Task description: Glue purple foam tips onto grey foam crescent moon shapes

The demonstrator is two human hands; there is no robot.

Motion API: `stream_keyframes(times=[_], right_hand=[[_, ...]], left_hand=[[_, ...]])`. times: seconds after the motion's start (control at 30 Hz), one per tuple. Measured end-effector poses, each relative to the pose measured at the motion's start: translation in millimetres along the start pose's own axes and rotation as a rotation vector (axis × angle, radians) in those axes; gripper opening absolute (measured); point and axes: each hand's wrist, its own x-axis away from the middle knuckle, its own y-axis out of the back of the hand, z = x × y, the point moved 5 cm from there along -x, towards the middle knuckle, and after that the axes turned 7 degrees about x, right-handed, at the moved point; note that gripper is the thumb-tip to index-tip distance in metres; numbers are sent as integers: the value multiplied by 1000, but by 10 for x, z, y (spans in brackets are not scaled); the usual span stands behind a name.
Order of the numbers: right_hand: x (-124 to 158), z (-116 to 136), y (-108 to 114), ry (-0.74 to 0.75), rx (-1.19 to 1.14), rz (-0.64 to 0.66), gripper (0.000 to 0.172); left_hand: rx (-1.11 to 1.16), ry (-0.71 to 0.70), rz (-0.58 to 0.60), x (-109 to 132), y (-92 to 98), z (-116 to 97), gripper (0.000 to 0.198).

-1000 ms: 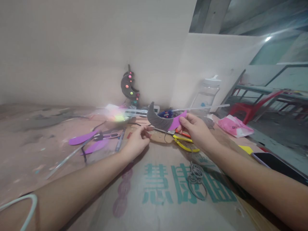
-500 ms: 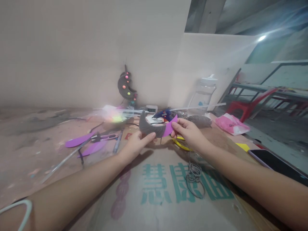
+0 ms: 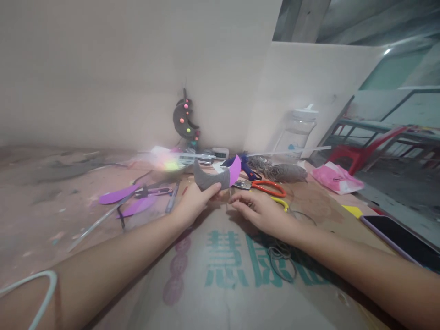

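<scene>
Between the thumb and fingers of my left hand (image 3: 196, 202) is a crescent (image 3: 210, 178), mostly wrapped in grey yarn with a bare purple tip at its right end. My right hand (image 3: 258, 210), just below that tip, has its thumb and forefinger closed on a thin strand of grey yarn (image 3: 230, 194) hanging from the crescent. A loose tangle of the same yarn (image 3: 281, 262) lies on the cardboard under my right wrist. Orange-handled pliers (image 3: 268, 187) and a yellow handle (image 3: 281, 203) show behind my right hand.
Farther back lie a blue glue gun (image 3: 245, 166), a grey yarn bundle (image 3: 288, 173) and a clear bottle (image 3: 297, 130). A finished-looking dark crescent with coloured balls (image 3: 184, 120) leans at the wall. Purple cutouts (image 3: 118, 195) lie left, a phone (image 3: 402, 238) and pink packet (image 3: 338, 178) right.
My right hand has let go of the purple tip and moved down to the yarn strand below it. The orange-handled pliers have come into sight. My left hand keeps the crescent.
</scene>
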Motion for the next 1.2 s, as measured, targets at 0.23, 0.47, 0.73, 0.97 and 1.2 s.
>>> stream_keyframes(times=[0.23, 0.47, 0.73, 0.97, 1.2], right_hand=[[152, 315, -40, 320, 450, -39, 24], [183, 381, 42, 578, 596, -93, 43], [-79, -341, 569, -177, -146, -504, 46], [-164, -345, 292, -242, -618, -243, 39], [-125, -282, 223, -237, -712, -270, 31]], left_hand=[[-119, 56, 2, 22, -30, -37, 27], [-81, 30, 33, 15, -16, -19, 24], [87, 14, 48, 6, -43, -2, 36], [78, 1, 68, 7, -50, 23, 39], [65, 36, 189, 28, -129, 78, 44]])
